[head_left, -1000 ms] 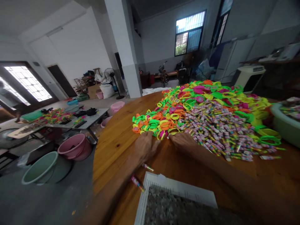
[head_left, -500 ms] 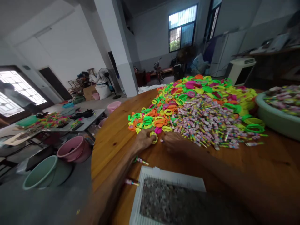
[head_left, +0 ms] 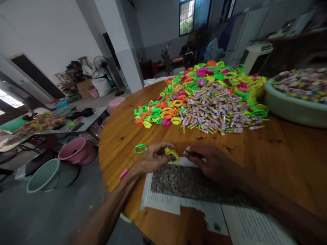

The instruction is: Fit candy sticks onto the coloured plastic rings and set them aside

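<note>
My left hand [head_left: 154, 157] grips a yellow plastic ring-shaped piece [head_left: 173, 154] between thumb and fingers, above the edge of a speckled stone slab [head_left: 184, 180]. Beside it, my right hand [head_left: 208, 158] pinches a small whitish and red piece [head_left: 187, 151], probably a wrapped candy tube. Printed paper [head_left: 163, 203] lies under the slab. A green ring-shaped piece [head_left: 140, 148] rests left of my left hand, and a pink one [head_left: 124, 174] is near my left wrist. Beyond my hands are a heap of bright plastic pieces [head_left: 166, 112] and a pile of small wrapped tubes [head_left: 212, 109].
A pale green basin [head_left: 293, 105] full of wrapped tubes stands on the round wooden table [head_left: 114, 136] at the right. On the floor at left are a pink bucket [head_left: 76, 151] and a green bucket [head_left: 48, 175]. Another table [head_left: 89, 119] holds more bright pieces.
Both hands have drawn back from the heaps to the stone slab, the left with the yellow piece. The view has tilted down, and more of the paper shows.
</note>
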`<state>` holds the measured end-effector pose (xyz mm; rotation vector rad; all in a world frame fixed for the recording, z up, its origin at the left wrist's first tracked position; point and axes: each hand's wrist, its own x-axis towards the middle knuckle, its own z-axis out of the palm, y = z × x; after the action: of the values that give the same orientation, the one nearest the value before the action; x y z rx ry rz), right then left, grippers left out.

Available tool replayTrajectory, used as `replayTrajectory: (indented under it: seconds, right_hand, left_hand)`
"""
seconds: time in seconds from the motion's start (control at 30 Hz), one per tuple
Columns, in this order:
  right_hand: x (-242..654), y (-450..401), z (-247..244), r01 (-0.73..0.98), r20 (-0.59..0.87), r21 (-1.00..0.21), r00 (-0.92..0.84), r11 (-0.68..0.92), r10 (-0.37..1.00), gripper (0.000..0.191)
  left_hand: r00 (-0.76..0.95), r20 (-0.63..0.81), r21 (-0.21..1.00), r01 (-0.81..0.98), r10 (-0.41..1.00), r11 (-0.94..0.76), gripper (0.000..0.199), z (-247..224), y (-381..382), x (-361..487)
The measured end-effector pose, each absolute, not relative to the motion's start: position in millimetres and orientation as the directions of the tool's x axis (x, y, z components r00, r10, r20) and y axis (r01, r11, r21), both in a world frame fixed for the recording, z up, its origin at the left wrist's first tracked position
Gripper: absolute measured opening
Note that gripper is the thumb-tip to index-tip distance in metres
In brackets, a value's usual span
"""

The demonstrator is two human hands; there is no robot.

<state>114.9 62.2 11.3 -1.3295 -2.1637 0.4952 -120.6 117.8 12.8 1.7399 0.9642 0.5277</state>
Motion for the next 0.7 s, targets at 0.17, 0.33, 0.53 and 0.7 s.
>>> replayTrajectory:
  seconds: [0.17,0.33,0.53,0.7]
  right_hand:
    - [107,28,-7,0.715,0.287,-0.530,-0.355,0.456,0.890,0.015]
    - [102,27,-16,0.736,0.334,-0.474,-0.359,0.484,0.872,0.018]
    - [101,24,-16,0.706,0.353,-0.511,-0.348,0.490,0.869,0.015]
    - [99,23,-16,0.673,0.384,-0.537,-0.342,0.509,0.858,0.016]
  left_hand:
    - [0.677,0.058,0.894,0.291,0.734,-0.339,0.018,7,100,-127]
    - [0.635,0.029,0.833,0.412,0.772,-0.370,0.026,4,95,-121]
    - [0.642,0.056,0.870,0.345,0.764,-0.353,0.035,12,89,-119]
    - [0.710,0.026,0.882,0.315,0.703,-0.351,0.029,21,93,-121]
